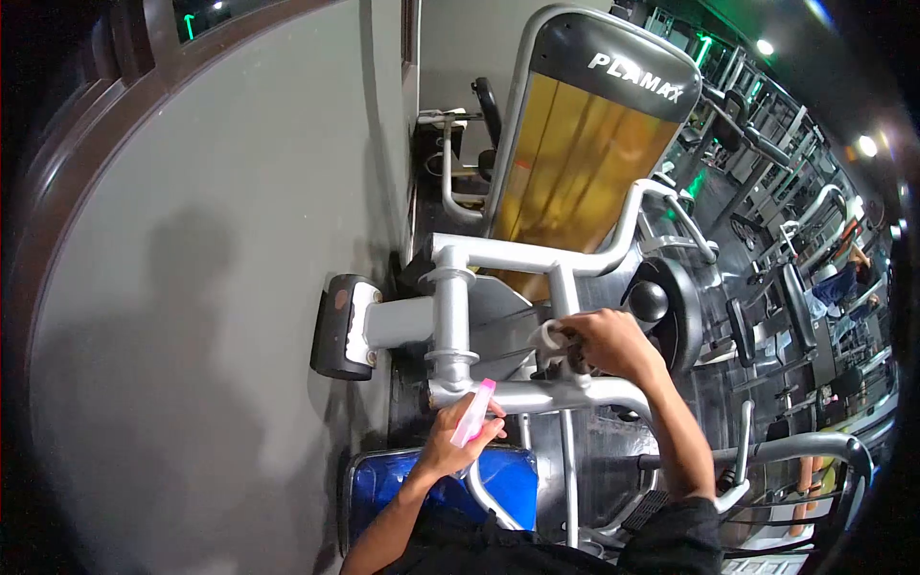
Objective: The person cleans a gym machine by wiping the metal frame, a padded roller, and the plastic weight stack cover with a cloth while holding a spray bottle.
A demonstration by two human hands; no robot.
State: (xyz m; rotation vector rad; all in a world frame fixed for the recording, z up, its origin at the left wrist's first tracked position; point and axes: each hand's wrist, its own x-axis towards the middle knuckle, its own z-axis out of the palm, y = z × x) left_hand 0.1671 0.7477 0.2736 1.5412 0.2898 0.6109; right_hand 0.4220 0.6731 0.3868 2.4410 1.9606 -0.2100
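At a grey gym machine [450,316], the left hand [448,448] has its fingers wrapped around a pink spray bottle [473,414] just below the machine's crossbar, while the right hand [613,343] has its fingers curled around a small white piece [550,334] on it.

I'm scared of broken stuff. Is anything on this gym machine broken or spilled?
Nothing stands out. The left hand holds a pink spray bottle, the right hand grips the grey frame; no spill shows.
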